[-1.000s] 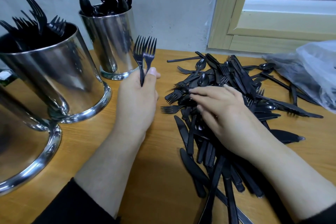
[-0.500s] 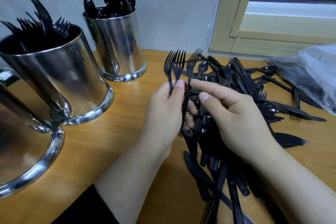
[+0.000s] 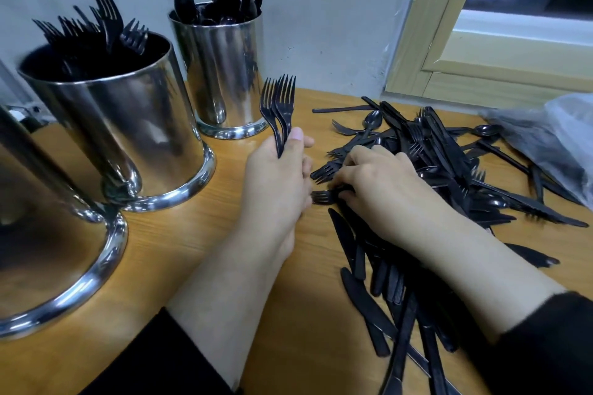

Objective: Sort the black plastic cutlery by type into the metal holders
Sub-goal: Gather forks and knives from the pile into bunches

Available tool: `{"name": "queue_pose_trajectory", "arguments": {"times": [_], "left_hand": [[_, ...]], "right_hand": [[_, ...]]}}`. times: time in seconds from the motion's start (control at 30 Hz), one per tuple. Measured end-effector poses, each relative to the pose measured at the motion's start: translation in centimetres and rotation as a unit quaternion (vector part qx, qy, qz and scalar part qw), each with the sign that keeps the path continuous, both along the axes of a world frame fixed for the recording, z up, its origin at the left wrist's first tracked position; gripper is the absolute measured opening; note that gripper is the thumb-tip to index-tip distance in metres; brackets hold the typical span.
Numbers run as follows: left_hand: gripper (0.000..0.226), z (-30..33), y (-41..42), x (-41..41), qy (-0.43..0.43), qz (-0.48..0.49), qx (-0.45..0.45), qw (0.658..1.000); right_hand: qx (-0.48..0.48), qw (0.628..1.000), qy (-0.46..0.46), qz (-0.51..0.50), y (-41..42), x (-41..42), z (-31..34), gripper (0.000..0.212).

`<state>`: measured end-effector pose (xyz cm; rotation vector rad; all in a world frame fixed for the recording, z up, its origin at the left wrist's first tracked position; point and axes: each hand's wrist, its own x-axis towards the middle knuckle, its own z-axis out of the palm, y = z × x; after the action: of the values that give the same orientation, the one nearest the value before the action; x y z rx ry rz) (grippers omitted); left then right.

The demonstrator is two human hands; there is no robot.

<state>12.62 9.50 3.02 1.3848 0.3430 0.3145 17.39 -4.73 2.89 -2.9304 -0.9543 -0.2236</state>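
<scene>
We see the left hand point(image 3: 276, 183) resting on its outer edge on the wooden surface point(image 3: 179, 244), forearm running toward the near edge. Its fingers and thumb grip a small bundle of forks point(image 3: 278, 109) by the handles; the long axis stands near upright, tines pointing up and tilted slightly away.

The right hand point(image 3: 378, 189) lies palm-down on the left edge of the cutlery pile point(image 3: 449, 176), fingers curled downward among fork heads. Whether it has pinched a piece we cannot tell, as the fingertips are hidden.

The pile spreads across the right half of the surface. Knives at its near side lie lengthwise toward the near edge; forks at its left side point their tines left.

Three metal holders stand at left. The fork holder point(image 3: 128, 128) carries forks tines-up, the spoon holder point(image 3: 224, 74) behind it carries spoons bowls-up, and the near holder point(image 3: 48, 234) is cut off by the frame.

Bare surface lies between the left hand and the fork holder. A plastic bag point(image 3: 552, 144) sits at the far right, beside the pile.
</scene>
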Motion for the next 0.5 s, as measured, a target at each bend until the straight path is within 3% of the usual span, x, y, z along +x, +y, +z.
{"name": "queue_pose_trajectory", "arguments": {"times": [0.27, 0.5], "left_hand": [[0.027, 0.3, 0.4, 0.1, -0.013, 0.033, -0.031, 0.999], [0.028, 0.8, 0.7, 0.2, -0.023, 0.04, -0.054, 0.997]], "right_hand": [[-0.023, 0.999, 0.033, -0.011, 0.4, 0.5, -0.1, 0.023], [-0.049, 0.99, 0.127, -0.022, 0.8, 1.0, 1.9, 0.015]]}}
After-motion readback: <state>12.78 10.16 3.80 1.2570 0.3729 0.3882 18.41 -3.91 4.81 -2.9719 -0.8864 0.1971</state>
